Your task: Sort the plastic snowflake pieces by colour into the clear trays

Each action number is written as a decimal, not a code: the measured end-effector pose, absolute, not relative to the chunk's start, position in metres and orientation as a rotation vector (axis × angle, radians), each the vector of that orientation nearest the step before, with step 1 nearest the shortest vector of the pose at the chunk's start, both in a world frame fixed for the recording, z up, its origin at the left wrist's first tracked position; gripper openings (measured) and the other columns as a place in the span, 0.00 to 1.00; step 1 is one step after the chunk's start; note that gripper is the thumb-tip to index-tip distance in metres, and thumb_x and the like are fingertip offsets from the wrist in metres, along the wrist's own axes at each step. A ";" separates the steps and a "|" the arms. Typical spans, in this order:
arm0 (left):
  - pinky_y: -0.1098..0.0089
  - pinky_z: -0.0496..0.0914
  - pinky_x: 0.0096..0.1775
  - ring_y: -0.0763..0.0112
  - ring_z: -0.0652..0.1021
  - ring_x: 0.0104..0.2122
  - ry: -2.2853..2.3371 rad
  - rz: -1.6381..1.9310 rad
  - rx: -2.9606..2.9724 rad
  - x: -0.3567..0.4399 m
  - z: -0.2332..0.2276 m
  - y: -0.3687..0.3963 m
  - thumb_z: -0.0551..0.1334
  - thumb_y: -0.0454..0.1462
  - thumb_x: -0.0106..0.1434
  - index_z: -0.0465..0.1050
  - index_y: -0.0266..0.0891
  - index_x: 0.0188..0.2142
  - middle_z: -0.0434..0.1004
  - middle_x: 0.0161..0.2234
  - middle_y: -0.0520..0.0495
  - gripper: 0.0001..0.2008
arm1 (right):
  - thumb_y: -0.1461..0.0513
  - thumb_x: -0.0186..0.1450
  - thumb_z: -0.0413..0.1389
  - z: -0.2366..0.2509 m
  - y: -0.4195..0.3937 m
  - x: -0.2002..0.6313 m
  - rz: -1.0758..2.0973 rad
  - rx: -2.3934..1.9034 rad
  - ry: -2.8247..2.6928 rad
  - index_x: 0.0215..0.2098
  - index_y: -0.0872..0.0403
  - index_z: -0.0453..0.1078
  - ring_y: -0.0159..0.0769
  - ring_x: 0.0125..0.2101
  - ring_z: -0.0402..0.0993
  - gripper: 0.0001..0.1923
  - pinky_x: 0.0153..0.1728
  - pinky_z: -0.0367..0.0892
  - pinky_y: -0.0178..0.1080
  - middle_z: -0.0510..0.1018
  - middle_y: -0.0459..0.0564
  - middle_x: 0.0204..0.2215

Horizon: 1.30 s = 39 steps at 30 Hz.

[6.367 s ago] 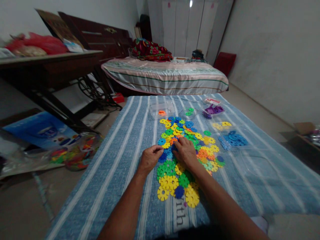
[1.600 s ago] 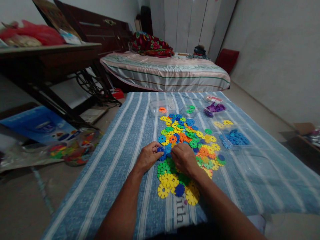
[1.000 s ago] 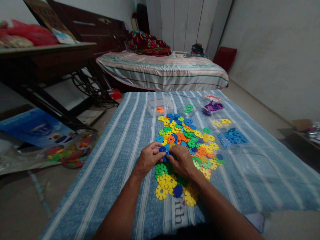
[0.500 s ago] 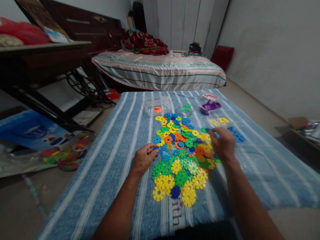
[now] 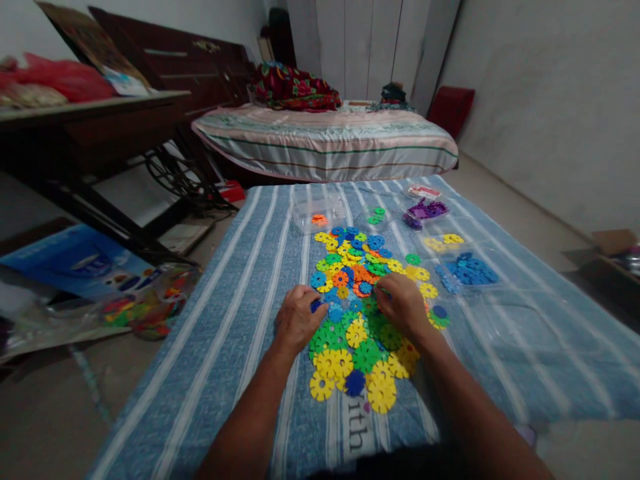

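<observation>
A loose pile of notched plastic discs [image 5: 367,355] in yellow, green, blue and orange is spread across the striped cloth. At its left edge my left hand [image 5: 300,319] is closed, with a dark blue disc [image 5: 316,305] between thumb and fingers. My right hand [image 5: 403,301] reaches over the middle of the pile, fingers bent together and pointing left among the discs. Its fingertips touch the pile near green and blue pieces; whatever they pinch is hidden. Beyond the right hand stands a clear box of blue discs [image 5: 470,270].
Behind the pile are a clear box with orange discs [image 5: 319,219], a container with green discs [image 5: 376,216] and a box of purple discs [image 5: 425,210]. Yellow discs [image 5: 453,239] lie in another at right. A clear lid [image 5: 520,327] rests nearby. A bed [image 5: 325,147] stands beyond.
My right hand has moved left from the pile's right edge, near the blue box, to its middle. My left hand stays at the left edge with the dark blue disc. The view shifted slightly.
</observation>
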<state>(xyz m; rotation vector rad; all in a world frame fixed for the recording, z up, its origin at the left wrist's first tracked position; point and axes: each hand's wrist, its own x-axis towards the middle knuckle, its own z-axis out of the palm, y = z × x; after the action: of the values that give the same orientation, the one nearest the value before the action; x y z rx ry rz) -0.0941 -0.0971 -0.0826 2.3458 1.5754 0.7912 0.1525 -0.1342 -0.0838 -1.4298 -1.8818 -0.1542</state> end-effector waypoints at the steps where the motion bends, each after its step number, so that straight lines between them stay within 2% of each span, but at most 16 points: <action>1: 0.61 0.71 0.46 0.58 0.75 0.43 1.587 0.768 2.379 -0.092 -0.083 -0.098 0.64 0.42 0.58 0.79 0.40 0.35 0.75 0.41 0.43 0.09 | 0.65 0.67 0.50 -0.085 -0.134 0.147 -0.131 -1.401 -1.919 0.26 0.52 0.68 0.36 0.31 0.68 0.12 0.34 0.59 0.37 0.74 0.50 0.26; 7: 0.58 0.71 0.48 0.56 0.73 0.46 1.578 0.747 2.423 -0.085 -0.085 -0.100 0.68 0.41 0.55 0.79 0.41 0.38 0.73 0.46 0.42 0.11 | 0.64 0.69 0.48 -0.089 -0.135 0.130 -0.097 -1.371 -1.985 0.28 0.53 0.69 0.36 0.32 0.67 0.13 0.34 0.59 0.37 0.73 0.51 0.27; 13: 0.60 0.71 0.46 0.60 0.74 0.43 1.511 0.934 2.273 -0.085 -0.088 -0.097 0.70 0.36 0.51 0.75 0.40 0.30 0.75 0.40 0.45 0.08 | 0.65 0.69 0.47 -0.088 -0.139 0.122 -0.073 -1.347 -2.023 0.27 0.53 0.68 0.37 0.32 0.66 0.13 0.35 0.59 0.38 0.73 0.51 0.27; 18: 0.67 0.71 0.41 0.67 0.76 0.36 1.357 1.088 2.072 -0.085 -0.086 -0.096 0.66 0.36 0.55 0.73 0.40 0.25 0.74 0.32 0.50 0.05 | 0.64 0.68 0.48 -0.090 -0.137 0.118 -0.069 -1.331 -2.044 0.27 0.53 0.68 0.37 0.31 0.66 0.12 0.35 0.59 0.38 0.72 0.50 0.26; 22: 0.71 0.69 0.33 0.70 0.76 0.30 1.253 1.139 1.942 -0.083 -0.080 -0.099 0.65 0.38 0.56 0.73 0.40 0.24 0.74 0.29 0.51 0.06 | 0.62 0.68 0.51 -0.089 -0.135 0.110 -0.050 -1.318 -2.030 0.34 0.52 0.70 0.38 0.34 0.68 0.07 0.36 0.60 0.38 0.74 0.51 0.29; 26: 0.71 0.70 0.34 0.69 0.76 0.30 1.151 1.111 1.908 -0.080 -0.072 -0.102 0.64 0.39 0.56 0.74 0.40 0.24 0.75 0.28 0.50 0.07 | 0.63 0.66 0.53 -0.086 -0.136 0.100 -0.044 -1.343 -2.014 0.41 0.53 0.71 0.40 0.35 0.69 0.07 0.37 0.61 0.39 0.75 0.52 0.32; 33: 0.70 0.72 0.38 0.68 0.78 0.33 1.061 1.058 1.893 -0.077 -0.065 -0.108 0.63 0.38 0.58 0.76 0.39 0.27 0.77 0.29 0.49 0.07 | 0.65 0.66 0.52 -0.083 -0.140 0.096 0.090 -1.349 -2.056 0.31 0.53 0.70 0.36 0.30 0.69 0.07 0.34 0.59 0.37 0.75 0.49 0.27; 36: 0.71 0.72 0.36 0.69 0.78 0.32 1.137 1.074 1.877 -0.077 -0.066 -0.108 0.63 0.40 0.58 0.77 0.39 0.29 0.78 0.30 0.49 0.07 | 0.65 0.65 0.53 -0.078 -0.141 0.109 0.089 -1.339 -2.025 0.31 0.52 0.71 0.36 0.30 0.71 0.07 0.34 0.61 0.36 0.77 0.49 0.28; 39: 0.72 0.71 0.32 0.69 0.77 0.31 1.220 1.105 1.866 -0.078 -0.069 -0.106 0.63 0.41 0.57 0.77 0.39 0.30 0.78 0.31 0.49 0.08 | 0.64 0.64 0.52 -0.069 -0.137 0.142 -0.044 -1.416 -1.891 0.32 0.51 0.73 0.38 0.31 0.72 0.07 0.34 0.63 0.38 0.78 0.50 0.28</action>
<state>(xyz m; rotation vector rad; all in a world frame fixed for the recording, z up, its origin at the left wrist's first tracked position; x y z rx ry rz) -0.0781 -0.1058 -0.0694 1.8655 1.2201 1.1052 0.1421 -0.1374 -0.0695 -1.4155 -1.8906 -0.0438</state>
